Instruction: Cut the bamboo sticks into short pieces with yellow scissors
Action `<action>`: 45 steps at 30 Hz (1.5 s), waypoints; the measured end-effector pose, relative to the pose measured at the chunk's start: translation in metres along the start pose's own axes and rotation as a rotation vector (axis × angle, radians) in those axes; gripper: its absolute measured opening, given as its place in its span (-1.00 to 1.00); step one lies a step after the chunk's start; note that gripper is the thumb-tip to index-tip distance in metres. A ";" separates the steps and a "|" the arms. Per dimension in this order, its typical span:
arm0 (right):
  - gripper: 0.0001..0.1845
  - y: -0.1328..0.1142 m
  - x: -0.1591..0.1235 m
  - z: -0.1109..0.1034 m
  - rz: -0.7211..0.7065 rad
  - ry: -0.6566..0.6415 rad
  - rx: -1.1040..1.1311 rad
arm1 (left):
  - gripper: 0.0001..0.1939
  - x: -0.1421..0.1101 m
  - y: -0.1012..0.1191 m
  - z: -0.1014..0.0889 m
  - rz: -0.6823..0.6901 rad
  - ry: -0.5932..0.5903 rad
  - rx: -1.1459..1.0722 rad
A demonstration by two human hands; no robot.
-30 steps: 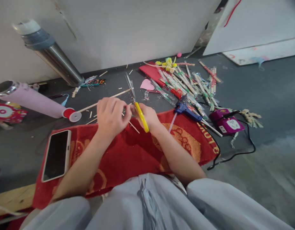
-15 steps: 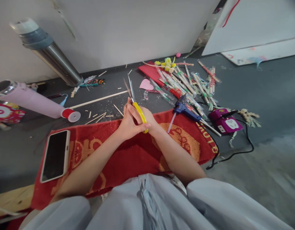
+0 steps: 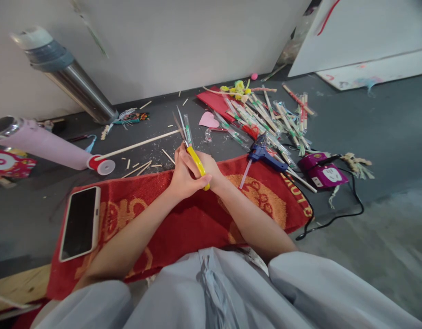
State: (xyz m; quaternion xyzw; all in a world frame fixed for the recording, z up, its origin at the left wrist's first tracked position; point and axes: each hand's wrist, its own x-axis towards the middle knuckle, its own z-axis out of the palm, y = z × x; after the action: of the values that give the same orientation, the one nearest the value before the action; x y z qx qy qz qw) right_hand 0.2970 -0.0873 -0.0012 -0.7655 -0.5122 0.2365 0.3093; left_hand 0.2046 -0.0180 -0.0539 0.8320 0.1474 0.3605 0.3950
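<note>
Both hands are together above the red towel's (image 3: 183, 219) far edge. My left hand (image 3: 183, 176) is closed on yellow-handled scissors (image 3: 199, 164), its thumb over the handle. The slightly parted blades point away from me. Tucked against it, my right hand (image 3: 209, 167) is closed, its fingers mostly hidden. A clear-wrapped stick packet with green marks (image 3: 187, 127) sticks up beside the blades from between the hands; which hand grips it I cannot tell. A thin wooden stick (image 3: 138, 145) reaches from the red thread spool (image 3: 104, 165) to the blades.
Cut stick pieces (image 3: 138, 168) lie left of my hands. Wrapped sticks (image 3: 259, 114), a pink paper heart (image 3: 208, 119) and a blue glue gun (image 3: 265, 157) are to the right, beside a purple box (image 3: 322, 171) with a black cord. Bottles (image 3: 83, 91) and a phone (image 3: 79, 224) are left.
The clear-wrapped packet now shows beside the scissor blades, where it was not visible before. My hands have shifted very slightly left; the scissors stay in the left hand.
</note>
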 end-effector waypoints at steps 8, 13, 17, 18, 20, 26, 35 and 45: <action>-0.57 0.000 0.000 0.001 -0.010 -0.001 0.040 | -0.06 0.002 0.007 -0.002 -0.006 0.004 0.019; -0.57 0.006 0.003 0.004 -0.001 0.002 0.138 | 0.02 0.004 0.011 -0.007 -0.057 -0.060 0.033; -0.51 0.008 0.005 0.004 0.037 0.025 0.206 | 0.01 0.007 0.016 -0.015 0.015 -0.044 0.143; -0.48 0.007 0.005 0.003 0.054 0.034 0.210 | -0.07 0.007 0.019 -0.017 0.045 -0.020 0.176; -0.45 0.006 0.003 0.000 0.079 0.057 0.191 | -0.29 0.010 0.028 -0.023 0.094 0.036 0.241; -0.48 0.002 -0.001 -0.010 0.126 0.083 0.054 | -0.70 0.019 0.063 -0.045 0.192 0.097 0.494; -0.51 -0.003 -0.007 -0.006 0.028 0.164 -0.051 | -0.81 0.033 0.055 -0.074 0.237 0.214 0.712; -0.39 0.003 -0.008 0.001 -0.183 0.228 0.028 | -0.84 0.035 0.043 -0.078 0.262 0.202 0.669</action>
State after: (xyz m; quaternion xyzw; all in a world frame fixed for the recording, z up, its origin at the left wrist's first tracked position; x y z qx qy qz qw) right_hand 0.2951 -0.0956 -0.0041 -0.7332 -0.5381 0.1258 0.3962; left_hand 0.1715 0.0158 0.0297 0.8872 0.1876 0.4200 0.0352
